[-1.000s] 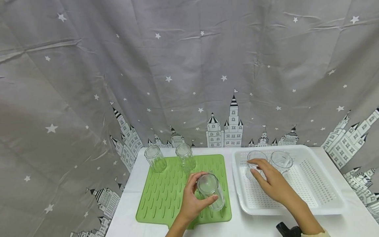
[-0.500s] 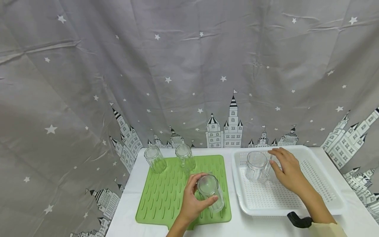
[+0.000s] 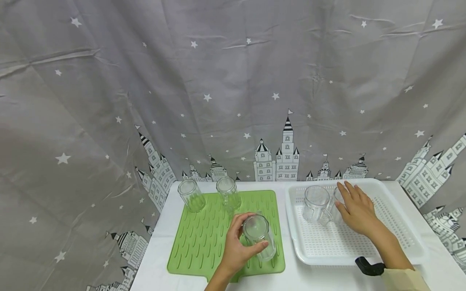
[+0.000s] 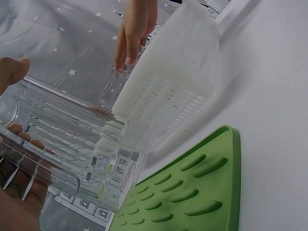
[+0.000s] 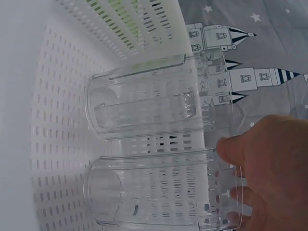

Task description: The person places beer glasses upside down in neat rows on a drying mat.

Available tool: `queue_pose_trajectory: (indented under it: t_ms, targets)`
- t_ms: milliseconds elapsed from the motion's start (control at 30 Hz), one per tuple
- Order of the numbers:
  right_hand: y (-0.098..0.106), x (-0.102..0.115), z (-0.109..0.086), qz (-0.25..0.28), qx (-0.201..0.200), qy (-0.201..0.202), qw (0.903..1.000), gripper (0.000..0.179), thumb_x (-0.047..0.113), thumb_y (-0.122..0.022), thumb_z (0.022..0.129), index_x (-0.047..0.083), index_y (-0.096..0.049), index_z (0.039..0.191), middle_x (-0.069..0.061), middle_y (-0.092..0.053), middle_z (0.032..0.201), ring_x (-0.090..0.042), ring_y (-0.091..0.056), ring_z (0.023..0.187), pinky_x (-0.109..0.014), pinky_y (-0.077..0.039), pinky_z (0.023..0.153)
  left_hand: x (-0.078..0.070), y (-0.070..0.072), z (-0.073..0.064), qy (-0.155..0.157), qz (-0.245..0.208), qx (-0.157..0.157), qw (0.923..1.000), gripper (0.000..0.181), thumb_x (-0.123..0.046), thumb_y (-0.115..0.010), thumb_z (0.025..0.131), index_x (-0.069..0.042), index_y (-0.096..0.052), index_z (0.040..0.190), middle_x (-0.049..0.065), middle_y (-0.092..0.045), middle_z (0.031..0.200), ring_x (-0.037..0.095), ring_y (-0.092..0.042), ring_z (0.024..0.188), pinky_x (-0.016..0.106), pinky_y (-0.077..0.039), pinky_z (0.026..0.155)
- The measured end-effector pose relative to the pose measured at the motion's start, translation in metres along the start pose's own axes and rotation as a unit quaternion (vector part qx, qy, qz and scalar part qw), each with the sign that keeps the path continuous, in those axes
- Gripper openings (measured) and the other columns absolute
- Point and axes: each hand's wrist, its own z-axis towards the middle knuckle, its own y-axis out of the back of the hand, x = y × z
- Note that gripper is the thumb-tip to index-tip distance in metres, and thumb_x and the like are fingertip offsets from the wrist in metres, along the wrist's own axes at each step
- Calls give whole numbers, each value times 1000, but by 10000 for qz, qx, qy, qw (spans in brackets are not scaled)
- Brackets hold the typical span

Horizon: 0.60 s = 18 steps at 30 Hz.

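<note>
My left hand (image 3: 238,244) grips a clear glass mug (image 4: 72,139) above the front right of a green ridged mat (image 3: 198,242); whether the mug touches the mat is unclear. Two more glass mugs stand at the mat's back edge, a left one (image 3: 191,196) and a right one (image 3: 228,193). My right hand (image 3: 358,210) is over the right-hand mug (image 5: 154,190) in a white perforated basket (image 3: 397,242), fingers extended and spread. Its thumb lies at one side of the rim and its fingers at the other. The basket's left-hand mug (image 3: 316,204) stands beside it, its handle toward the right.
A white-covered table (image 3: 153,258) bears the mat and the basket side by side. Behind its back edge hangs a grey curtain (image 3: 218,101) with stars and castles. A black strap-like piece (image 3: 369,266) sits at my right wrist, by the basket's front wall.
My right hand has moved from the basket's left-hand mug to the right-hand one, and its fingers have since spread over the rim. My left hand and its mug have stayed put.
</note>
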Motion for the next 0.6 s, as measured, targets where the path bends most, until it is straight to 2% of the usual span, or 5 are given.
queue_pose_trajectory:
  t_ms: [233,400,600]
  targets:
    - [0,2,0,-225,-145,124,9996,63,19,-54,111,-10,-31,162,-42,-26,166,-68,-22,150,-88,-27,112,-1,-1,1,201,-28,0,9998,77,-13,-98,74,-20,-63,143,8,-60,137,14,-64,122,34,-57,110]
    - [0,1,0,-173,-116,120,9997,63,17,-54,111,-11,-30,162,-43,-26,165,-69,-22,149,-88,-26,112,0,-2,1,132,7,25,9999,78,-12,-97,75,-19,-63,144,9,-61,137,15,-63,122,34,-57,109]
    - [-1,0,0,-190,-150,135,9996,62,17,-54,111,-11,-31,162,-43,-27,165,-69,-22,149,-89,-26,112,2,-2,2,225,45,26,9997,78,-16,-98,74,-23,-63,143,6,-61,138,15,-63,122,34,-57,110]
